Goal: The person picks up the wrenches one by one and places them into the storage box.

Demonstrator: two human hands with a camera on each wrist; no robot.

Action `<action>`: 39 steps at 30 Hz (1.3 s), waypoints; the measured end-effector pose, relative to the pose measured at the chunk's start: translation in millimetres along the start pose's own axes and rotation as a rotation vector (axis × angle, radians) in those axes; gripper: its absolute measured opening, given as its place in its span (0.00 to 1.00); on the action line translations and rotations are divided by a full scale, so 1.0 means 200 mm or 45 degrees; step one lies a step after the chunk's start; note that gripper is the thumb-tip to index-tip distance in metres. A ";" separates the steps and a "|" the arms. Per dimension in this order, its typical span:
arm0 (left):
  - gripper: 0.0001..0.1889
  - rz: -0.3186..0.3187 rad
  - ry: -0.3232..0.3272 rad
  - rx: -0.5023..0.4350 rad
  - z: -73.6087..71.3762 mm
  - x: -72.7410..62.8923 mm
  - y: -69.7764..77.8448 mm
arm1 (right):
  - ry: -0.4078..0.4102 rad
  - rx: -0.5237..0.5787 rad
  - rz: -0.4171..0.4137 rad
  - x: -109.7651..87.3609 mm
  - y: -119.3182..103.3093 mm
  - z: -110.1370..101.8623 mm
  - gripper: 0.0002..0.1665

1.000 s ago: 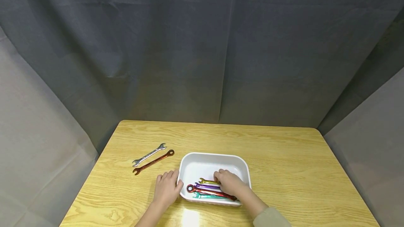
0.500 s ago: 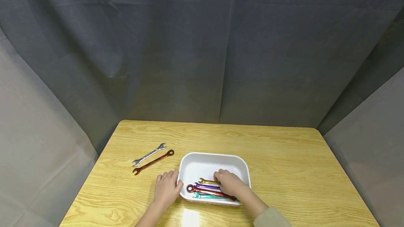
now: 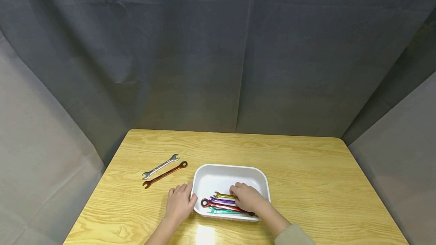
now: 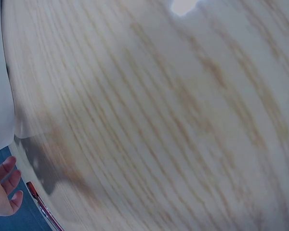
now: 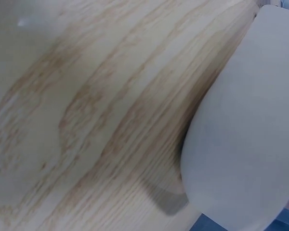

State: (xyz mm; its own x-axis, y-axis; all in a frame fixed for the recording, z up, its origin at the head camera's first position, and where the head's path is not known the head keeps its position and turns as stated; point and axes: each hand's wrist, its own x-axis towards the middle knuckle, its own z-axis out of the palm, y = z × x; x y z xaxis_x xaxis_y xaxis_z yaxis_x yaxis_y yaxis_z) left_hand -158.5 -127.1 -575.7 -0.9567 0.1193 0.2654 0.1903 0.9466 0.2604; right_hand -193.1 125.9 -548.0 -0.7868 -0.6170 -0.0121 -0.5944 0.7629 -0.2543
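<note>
A white tray (image 3: pixel 214 180) is attended to by two bare hands at a wood-grained counter (image 3: pixel 306 169); clock positions are read from the tray's middle in the head view. Inside the tray, toward three o'clock, the right hand (image 3: pixel 250 197) is held palm down, its fingers curled over and pinching the right end of a yellow wrench (image 3: pixel 224 195); the thumb is hidden. The yellow wrench is seen near the tray's middle, its open-ended head turned toward nine o'clock.

Below it, toward six o'clock, a purple wrench (image 3: pixel 223 201), a red wrench (image 3: pixel 226 207) and a green wrench (image 3: pixel 223 211) are lined up in turn. The red one is slanted, its ring end pointed toward nine o'clock and its other end toward four; the purple one's right end is covered by the right hand.

At nearly nine o'clock, the left hand (image 3: pixel 178 201) is rested against the tray's end, its fingers loosely spread outside and its thumb set at the rim.

Outside the tray, between nine and ten o'clock, a copper-coloured wrench (image 3: pixel 165 174) and a silver wrench (image 3: pixel 161 167) are laid nearly parallel, apart from each other, the silver one farther off. A beige sleeve (image 3: pixel 294 235) is shown at four o'clock, and the scene is backed at twelve by a dark curtain (image 3: pixel 187 48).
</note>
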 end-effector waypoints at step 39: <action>0.15 -0.006 0.004 -0.018 0.01 0.00 0.00 | 0.700 -0.066 0.308 -0.23 0.17 -0.14 0.18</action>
State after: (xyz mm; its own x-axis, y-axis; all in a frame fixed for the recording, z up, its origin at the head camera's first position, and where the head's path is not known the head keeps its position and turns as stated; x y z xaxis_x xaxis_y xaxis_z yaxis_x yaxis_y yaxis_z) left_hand -159.3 -127.2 -577.3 -0.9569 0.1137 0.2673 0.1887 0.9429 0.2745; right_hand -182.6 186.0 -530.0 -0.8630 -0.2455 0.4415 -0.3846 0.8860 -0.2592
